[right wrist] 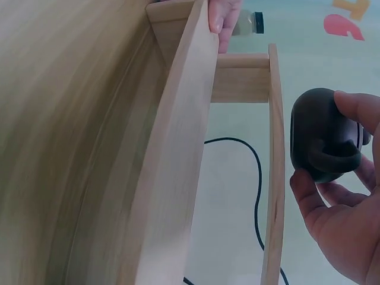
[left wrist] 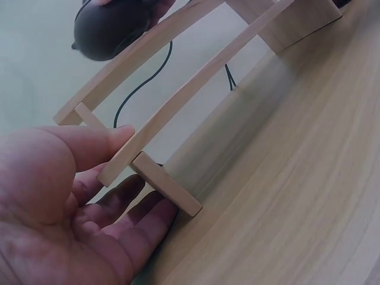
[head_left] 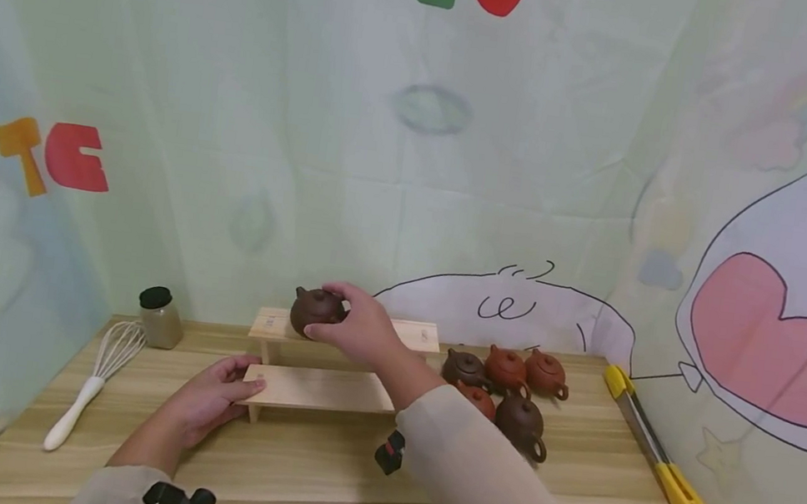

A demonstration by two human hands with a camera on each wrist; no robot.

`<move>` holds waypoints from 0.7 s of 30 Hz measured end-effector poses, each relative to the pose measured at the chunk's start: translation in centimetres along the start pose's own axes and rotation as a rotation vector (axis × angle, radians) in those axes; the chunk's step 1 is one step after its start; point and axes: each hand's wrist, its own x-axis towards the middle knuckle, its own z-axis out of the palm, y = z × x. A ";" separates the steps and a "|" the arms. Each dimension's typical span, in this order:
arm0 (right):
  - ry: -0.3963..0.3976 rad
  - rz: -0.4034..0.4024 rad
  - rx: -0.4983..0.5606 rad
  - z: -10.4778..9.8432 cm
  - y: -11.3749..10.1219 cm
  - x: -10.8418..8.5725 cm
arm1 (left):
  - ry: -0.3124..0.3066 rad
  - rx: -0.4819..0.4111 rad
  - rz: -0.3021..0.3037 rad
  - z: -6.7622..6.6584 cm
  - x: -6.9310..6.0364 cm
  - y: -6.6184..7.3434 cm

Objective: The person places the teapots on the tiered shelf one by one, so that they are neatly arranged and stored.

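My right hand (head_left: pixel 362 327) grips a dark brown teapot (head_left: pixel 314 313) at the left part of the upper shelf of a two-step wooden stand (head_left: pixel 326 390). In the right wrist view a narrow gap shows between the teapot (right wrist: pixel 323 133) and the upper board (right wrist: pixel 275 154); thumb and fingers are around its body, the handle facing the camera. My left hand (head_left: pixel 210 396) holds the left end of the lower step, the thumb on top of the board. Seen from the left wrist, the fingers (left wrist: pixel 127 237) curl beneath it by the leg (left wrist: pixel 167 184).
Right of the stand several teapots cluster, among them a reddish one (head_left: pixel 546 375) and a dark one (head_left: pixel 520 422). Yellow-handled tongs (head_left: pixel 659 451) lie at the right edge. On the left are a whisk (head_left: pixel 96 382) and a black-lidded jar (head_left: pixel 161 319). A printed cloth (head_left: pixel 305 189) hangs behind.
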 end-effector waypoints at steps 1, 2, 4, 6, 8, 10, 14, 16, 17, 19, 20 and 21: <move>0.000 0.002 0.003 0.2 -0.2 0.2 | 0.000 0.002 0.001 0.0 0.0 0.0; -0.001 0.007 0.009 0.3 -0.3 0.4 | 0.001 0.002 0.002 0.0 0.0 0.1; -0.002 0.019 0.019 0.6 -0.6 0.8 | 0.003 0.004 0.004 0.1 -0.1 0.1; -0.006 0.029 0.026 0.9 -0.8 1.0 | 0.002 0.005 0.005 0.2 -0.2 0.2; -0.009 0.033 0.019 1.3 -0.8 1.2 | 0.003 0.008 0.006 0.2 -0.3 0.3; -0.007 0.035 0.002 1.6 -0.8 1.3 | 0.003 0.008 0.007 0.2 -0.3 0.3; -0.003 0.039 -0.010 2.0 -0.6 1.4 | 0.006 0.002 0.002 0.2 -0.3 0.2; -0.003 0.040 -0.017 2.1 -0.5 1.4 | 0.006 0.000 -0.003 0.2 -0.2 0.2; -0.002 0.038 -0.020 2.2 -0.4 1.4 | 0.006 -0.002 -0.005 0.2 -0.2 0.2; 0.002 0.031 -0.032 2.3 -0.3 1.4 | 0.006 -0.005 -0.007 0.2 -0.2 0.2; 0.003 0.024 -0.038 2.3 -0.3 1.4 | 0.006 -0.006 -0.008 0.2 -0.2 0.2; 0.003 0.016 -0.046 2.3 -0.2 1.4 | 0.006 -0.004 -0.009 0.2 -0.2 0.2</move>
